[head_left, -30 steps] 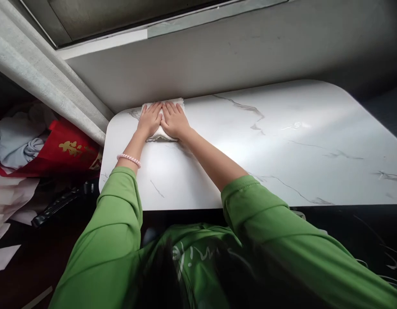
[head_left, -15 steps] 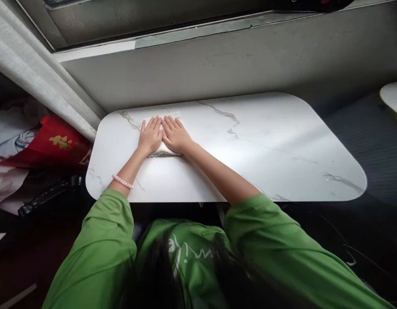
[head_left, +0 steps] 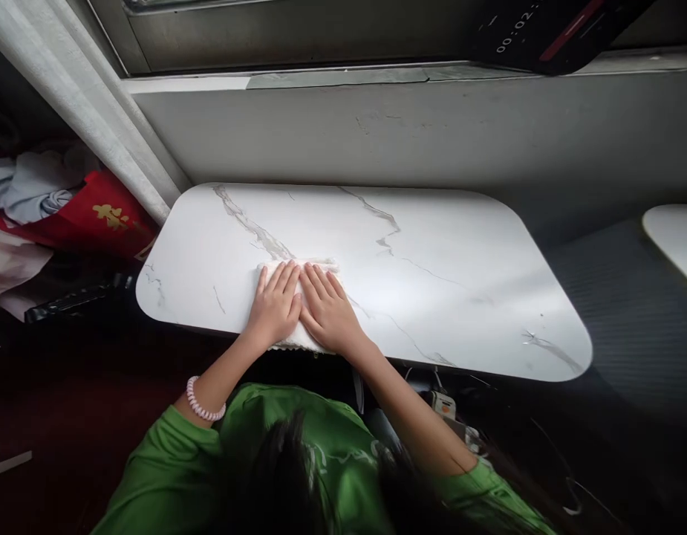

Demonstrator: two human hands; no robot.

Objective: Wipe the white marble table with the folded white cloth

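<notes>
A folded white cloth (head_left: 301, 339) lies on the white marble-patterned tabletop (head_left: 460, 245), at its near edge and left of the middle. Pressed flat on the cloth's left half is my left hand (head_left: 273, 306), fingers stretched forward, with a pink coil band (head_left: 201, 405) round that wrist. My right hand (head_left: 330, 310) rests flat on the other half, its fingers also straight. The two thumbs meet or nearly meet in the middle. Both palms hide much of the cloth, whose far edge and near edge show around them.
Behind the table rises a grey wall (head_left: 321, 134) with a ledge above. A dark device with timer digits (head_left: 544, 37) is at the upper right. On the left are a pale curtain (head_left: 81, 96) and a red bag (head_left: 98, 219) with clothes. Another white surface (head_left: 677, 238) stands far right.
Both hands have slid the cloth toward me and slightly right, from the table's far part to its near edge. The view has shifted, bringing more of the timer device into sight.
</notes>
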